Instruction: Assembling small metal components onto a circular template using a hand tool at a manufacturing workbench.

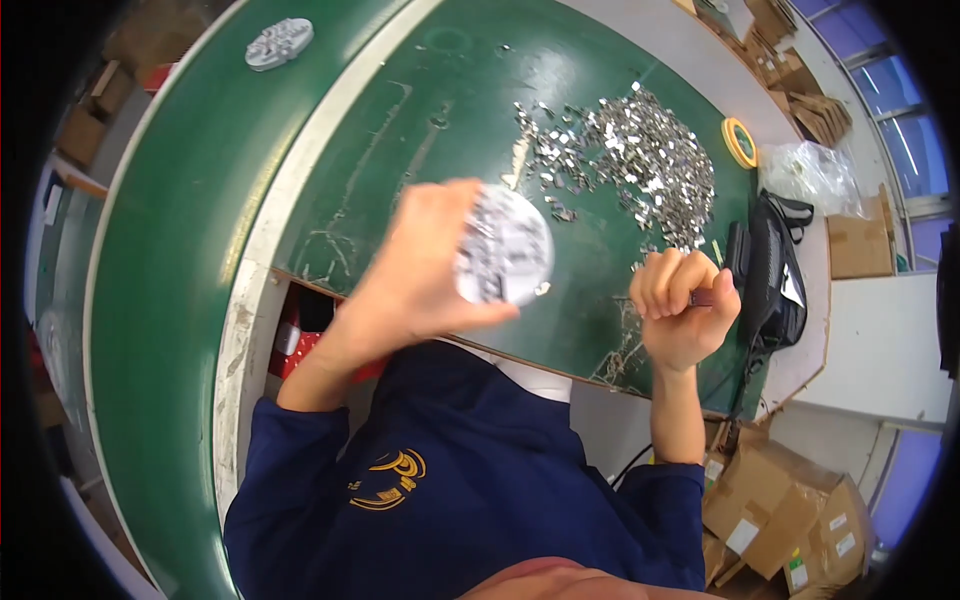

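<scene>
My left hand (425, 255) grips the rim of a round white disc (530, 245) with small silvery metal parts on it, held up over the green table; motion blurs it. Thumb and fingers lie on either side of the disc. My right hand (685, 300) is closed in a fist to the right of it, apart from the disc. A short dark purple end of a slim object (703, 297) shows between its fingers; the remainder is hidden. Beyond my right hand a large heap of small shiny metal pieces (655, 150) spreads over the table, with loose pieces toward its left.
A green conveyor belt (170, 330) with a pale metal edge (245, 300) runs along the left, carrying another round disc (280, 44) at its far end. At the right lie a yellow tape roll (739, 143), clear plastic (815, 175) and a black bag (780, 270). Cardboard boxes (765, 495) stand lower right.
</scene>
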`<state>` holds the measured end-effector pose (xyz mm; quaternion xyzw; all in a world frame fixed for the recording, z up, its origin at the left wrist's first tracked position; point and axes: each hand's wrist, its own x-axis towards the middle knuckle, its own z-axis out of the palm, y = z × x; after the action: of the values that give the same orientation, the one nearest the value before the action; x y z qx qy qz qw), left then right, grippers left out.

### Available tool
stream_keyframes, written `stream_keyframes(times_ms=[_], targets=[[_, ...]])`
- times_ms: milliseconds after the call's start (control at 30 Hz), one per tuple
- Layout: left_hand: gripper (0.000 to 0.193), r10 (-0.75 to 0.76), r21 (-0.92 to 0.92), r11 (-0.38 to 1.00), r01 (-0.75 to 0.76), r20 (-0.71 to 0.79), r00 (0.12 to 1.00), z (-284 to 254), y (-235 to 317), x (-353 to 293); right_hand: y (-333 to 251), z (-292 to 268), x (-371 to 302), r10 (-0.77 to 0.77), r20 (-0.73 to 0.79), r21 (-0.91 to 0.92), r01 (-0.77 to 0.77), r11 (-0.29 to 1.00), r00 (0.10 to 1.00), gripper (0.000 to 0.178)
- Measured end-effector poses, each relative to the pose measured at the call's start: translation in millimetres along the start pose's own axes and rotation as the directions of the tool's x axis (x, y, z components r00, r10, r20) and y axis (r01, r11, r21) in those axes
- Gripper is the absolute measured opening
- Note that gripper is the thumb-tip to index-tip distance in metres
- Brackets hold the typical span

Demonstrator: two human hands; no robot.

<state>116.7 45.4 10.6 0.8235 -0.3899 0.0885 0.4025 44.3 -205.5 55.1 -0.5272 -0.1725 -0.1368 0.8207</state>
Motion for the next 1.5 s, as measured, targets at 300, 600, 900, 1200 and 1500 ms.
stream_keyframes(times_ms=[300, 600, 900, 1200, 1500], targets=[[0.081, -0.605, 0.443, 0.266, 0.856, -0.615, 0.507, -105, -90, -20, -15, -14, 7, 0.346, -0.166, -0.483, -0.382, 0.788, 0.923, 0.03], [0.119, -0.645, 0.281, 0.297, 0.913, -0.645, 0.409, -139, -249, 80, 10, -27, 25, 0.388, 0.03, -0.978, -0.054, 0.203, 0.921, 0.02], [0.122, -0.597, 0.17, 0.265, 0.949, -0.744, 0.3, -120, -276, 82, 44, -34, 36, 0.326, 0.076, -0.977, 0.005, 0.213, 0.942, 0.019], [0.108, -0.363, -0.085, 0.791, 0.605, -0.863, 0.352, -143, -209, 112, 29, -35, 53, 0.278, 0.036, -0.964, -0.04, 0.263, 0.96, 0.014], [0.09, -0.172, -0.104, 0.982, 0.154, -0.186, 0.967, -41, -11, 59, 22, -46, 41, 0.348, -0.121, -0.931, -0.228, 0.284, 0.93, 0.012]])
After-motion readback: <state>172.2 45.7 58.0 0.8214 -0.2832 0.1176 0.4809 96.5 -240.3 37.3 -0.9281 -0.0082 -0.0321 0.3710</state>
